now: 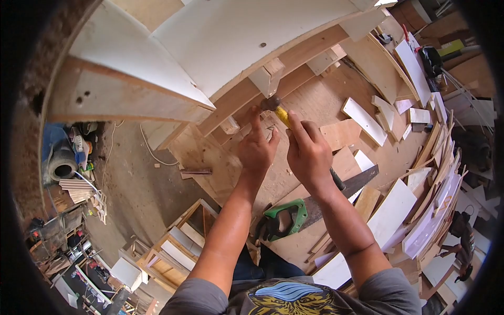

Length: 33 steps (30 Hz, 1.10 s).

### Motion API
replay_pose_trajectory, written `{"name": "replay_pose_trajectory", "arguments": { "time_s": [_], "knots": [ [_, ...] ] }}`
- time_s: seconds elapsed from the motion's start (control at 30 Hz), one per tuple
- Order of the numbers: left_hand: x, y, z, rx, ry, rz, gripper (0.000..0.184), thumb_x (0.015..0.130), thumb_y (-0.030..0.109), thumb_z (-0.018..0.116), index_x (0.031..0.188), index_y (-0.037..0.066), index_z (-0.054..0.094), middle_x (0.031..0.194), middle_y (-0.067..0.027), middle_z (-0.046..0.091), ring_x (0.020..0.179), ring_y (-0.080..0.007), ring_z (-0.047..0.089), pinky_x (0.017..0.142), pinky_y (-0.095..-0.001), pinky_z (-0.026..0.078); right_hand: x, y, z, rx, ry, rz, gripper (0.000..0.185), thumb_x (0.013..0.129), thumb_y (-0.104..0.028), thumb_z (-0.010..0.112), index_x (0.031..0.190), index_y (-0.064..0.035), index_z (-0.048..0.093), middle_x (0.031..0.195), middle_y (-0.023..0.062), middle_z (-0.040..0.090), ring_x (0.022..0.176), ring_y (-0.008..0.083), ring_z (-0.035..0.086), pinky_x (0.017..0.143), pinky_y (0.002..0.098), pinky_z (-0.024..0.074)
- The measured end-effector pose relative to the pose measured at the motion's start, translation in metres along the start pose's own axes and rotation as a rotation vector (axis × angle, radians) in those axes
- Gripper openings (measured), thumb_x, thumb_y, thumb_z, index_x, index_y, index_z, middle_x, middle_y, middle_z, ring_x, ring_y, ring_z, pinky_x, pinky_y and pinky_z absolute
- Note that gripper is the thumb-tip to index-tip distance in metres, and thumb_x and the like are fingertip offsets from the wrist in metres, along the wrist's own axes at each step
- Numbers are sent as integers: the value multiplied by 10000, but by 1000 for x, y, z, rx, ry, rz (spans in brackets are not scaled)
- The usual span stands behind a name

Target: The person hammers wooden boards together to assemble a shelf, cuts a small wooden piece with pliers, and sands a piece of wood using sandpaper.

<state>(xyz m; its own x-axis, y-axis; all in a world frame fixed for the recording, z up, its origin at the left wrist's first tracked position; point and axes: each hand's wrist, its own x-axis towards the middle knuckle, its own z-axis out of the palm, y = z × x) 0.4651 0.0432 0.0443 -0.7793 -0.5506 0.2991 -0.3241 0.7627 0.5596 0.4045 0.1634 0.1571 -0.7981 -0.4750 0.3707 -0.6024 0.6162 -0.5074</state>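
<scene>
My right hand (pixel 310 155) is wrapped round the handle of a hammer (pixel 282 114), yellow near the head and dark at its lower end. The hammer's dark head touches or nearly touches the end of a small wooden block (pixel 268 77) under the white panel structure (pixel 220 42). Just left of the head is my left hand (pixel 257 144), its index finger raised toward the wood and its thumb apart. Whether its fingertips pinch something small cannot be made out. Below my hands, a saw (pixel 287 218) with a green handle lies on the wooden work surface (pixel 202 170).
White and bare wood offcuts (pixel 364 122) lie at the right, beside a long stack of strips (pixel 433 194). A wooden frame (pixel 176 247) stands at the lower left. Another person (pixel 462 241) is at the far right. A roll (pixel 62 167) sits at the far left.
</scene>
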Motion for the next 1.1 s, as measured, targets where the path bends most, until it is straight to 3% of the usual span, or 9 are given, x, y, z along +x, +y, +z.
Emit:
{"name": "replay_pose_trajectory", "arguments": {
  "time_s": [0.23, 0.33, 0.43, 0.63, 0.73, 0.83, 0.93, 1.03, 1.1],
  "knots": [
    [-2, 0, 0, 66, -66, -57, 1040, 853, 332, 819, 1685, 113, 234, 709, -136, 724, 620, -345, 733, 552, -470, 576, 5, 1, 1, 60, -72, 99, 451, 921, -94, 744, 1370, -107, 696, 1018, 134, 709, 835, 324, 739, 676, 423, 593],
    [-2, -2, 3, 16, -43, -29, 1040, 855, 338, 817, 1684, 108, 231, 696, -137, 715, 600, -342, 725, 544, -466, 573, 6, 8, 3, 125, 6, 90, 443, 922, -103, 747, 1361, -126, 700, 1027, 131, 713, 833, 328, 738, 673, 427, 592],
    [-1, -1, 2, 17, -28, -25, 1040, 859, 343, 812, 1684, 105, 225, 685, -141, 708, 589, -345, 719, 539, -468, 570, 6, -4, -2, 65, -74, 129, 398, 943, -45, 749, 1336, -92, 712, 1017, 158, 716, 830, 353, 734, 698, 426, 590],
    [-2, -4, 5, 10, -18, -4, 1042, 859, 343, 807, 1684, 110, 215, 689, -148, 711, 593, -354, 719, 540, -476, 569, 4, -1, 1, 80, 51, 46, 393, 943, -48, 750, 1328, -123, 727, 1006, 136, 723, 826, 332, 740, 688, 423, 592],
    [-2, -2, 4, -1, -71, -57, 1042, 859, 340, 804, 1687, 122, 210, 698, -152, 716, 597, -363, 718, 548, -479, 572, 7, -4, -4, 22, -84, 88, 411, 937, -35, 751, 1341, -102, 720, 999, 143, 721, 820, 330, 738, 685, 415, 595],
    [-2, -2, 5, 27, -44, -33, 1043, 862, 339, 798, 1691, 133, 200, 710, -159, 720, 612, -374, 721, 564, -486, 576, 4, 0, 0, 52, 47, 23, 414, 940, -45, 747, 1349, -96, 714, 1006, 139, 723, 819, 331, 738, 683, 410, 597],
    [-4, -2, 3, 31, -91, -69, 1042, 865, 343, 792, 1692, 139, 193, 739, -168, 731, 635, -381, 729, 582, -495, 581, 6, -7, -4, -50, -99, 44, 427, 937, -46, 747, 1358, -105, 710, 1006, 131, 725, 810, 326, 736, 673, 410, 596],
    [-2, -2, 2, 45, -112, -83, 1042, 867, 347, 787, 1691, 135, 187, 761, -177, 738, 651, -384, 735, 594, -499, 586, 6, -6, -5, 11, 40, 1, 404, 943, -70, 744, 1343, -123, 717, 1010, 111, 726, 805, 315, 733, 662, 417, 589],
    [-3, -1, 1, 57, -133, -106, 1043, 868, 350, 784, 1692, 136, 181, 767, -178, 741, 655, -385, 737, 600, -498, 590, 3, -3, 3, -90, -12, -24, 466, 898, -102, 756, 1360, -115, 696, 1002, 94, 704, 801, 285, 722, 644, 387, 583]
  ]
}}
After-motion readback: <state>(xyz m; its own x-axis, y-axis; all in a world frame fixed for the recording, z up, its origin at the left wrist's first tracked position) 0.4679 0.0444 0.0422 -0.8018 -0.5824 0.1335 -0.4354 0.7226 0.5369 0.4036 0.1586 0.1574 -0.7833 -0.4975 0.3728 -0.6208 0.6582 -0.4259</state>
